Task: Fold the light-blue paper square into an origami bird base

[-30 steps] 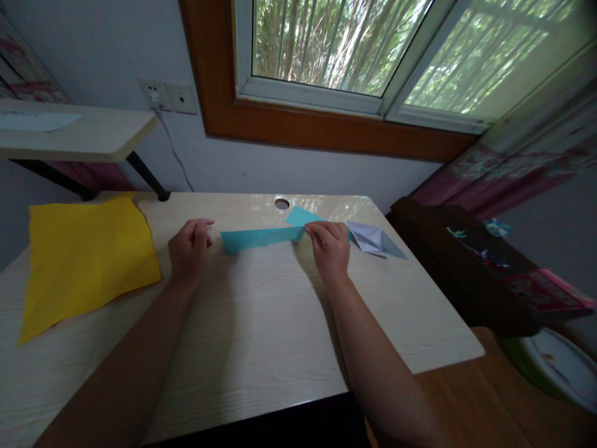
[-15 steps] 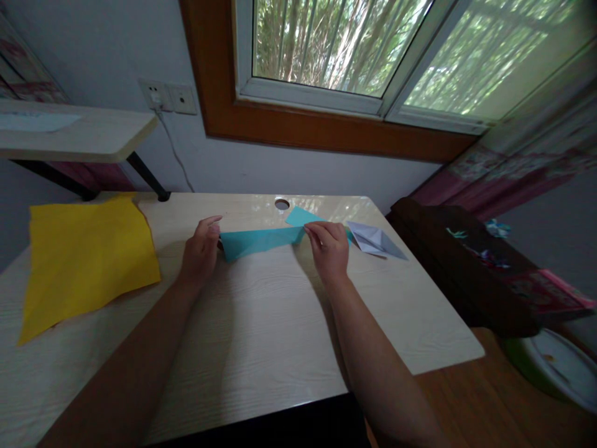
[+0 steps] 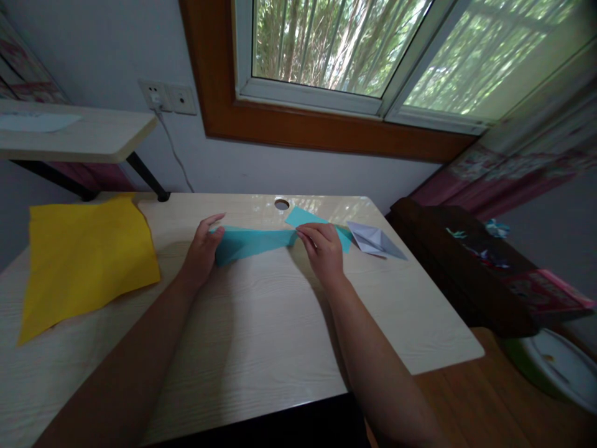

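A folded piece of turquoise paper stretches between my two hands, wide at the left and narrow at the right. My left hand holds its wide end, with the thumb on the near side and the index finger raised. At the narrow end, my right hand pinches the tip between thumb and fingers. Behind my right hand lies another turquoise piece of paper, partly covered by that hand. Just to the right of it rests a folded white paper shape.
A large yellow sheet lies at the left of the pale wooden table. Above it juts a raised shelf on black legs. The table has a round cable hole near the wall. A dark brown piece of furniture stands to the right.
The turquoise paper and my right hand have shifted slightly left. The paper has tilted, so a second layer now shows along its top at the left end, nearer my left palm.
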A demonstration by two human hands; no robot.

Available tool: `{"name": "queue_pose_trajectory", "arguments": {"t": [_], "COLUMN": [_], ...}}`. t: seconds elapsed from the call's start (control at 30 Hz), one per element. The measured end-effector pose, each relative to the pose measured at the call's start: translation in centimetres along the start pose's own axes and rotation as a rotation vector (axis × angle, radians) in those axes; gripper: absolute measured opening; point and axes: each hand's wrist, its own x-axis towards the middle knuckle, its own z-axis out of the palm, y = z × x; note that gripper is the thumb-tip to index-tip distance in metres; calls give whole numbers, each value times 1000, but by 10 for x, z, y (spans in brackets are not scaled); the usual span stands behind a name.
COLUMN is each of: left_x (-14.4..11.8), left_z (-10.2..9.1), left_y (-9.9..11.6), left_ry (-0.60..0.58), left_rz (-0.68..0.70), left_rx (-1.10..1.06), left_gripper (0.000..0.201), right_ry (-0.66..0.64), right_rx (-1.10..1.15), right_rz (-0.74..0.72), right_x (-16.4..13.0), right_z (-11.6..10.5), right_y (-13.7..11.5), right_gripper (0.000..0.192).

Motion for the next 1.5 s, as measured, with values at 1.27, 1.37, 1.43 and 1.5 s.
{"name": "queue_pose_trajectory", "arguments": {"t": [1.27,1.37,1.43,1.5], "left_x": [3,1,0,0], "left_z": [7,8,9,9], "left_y": [-14,-17,-19,-19], "left_ry": [-129,-178,-208,-206], "left_rz": [197,228,229,249], "left_rx": [340,414,496,585], "left_gripper": [41,37,38,41], "right_ry": [-55,-117,-178,-259], "right_rx": [323,206,131,81], "right_rz": [323,255,193,122], "right_x": [-8,-10,-10,-11], "right_z": [23,23,22,21], "right_y": [6,8,6,4], "right_gripper": [19,17,16,18]}}
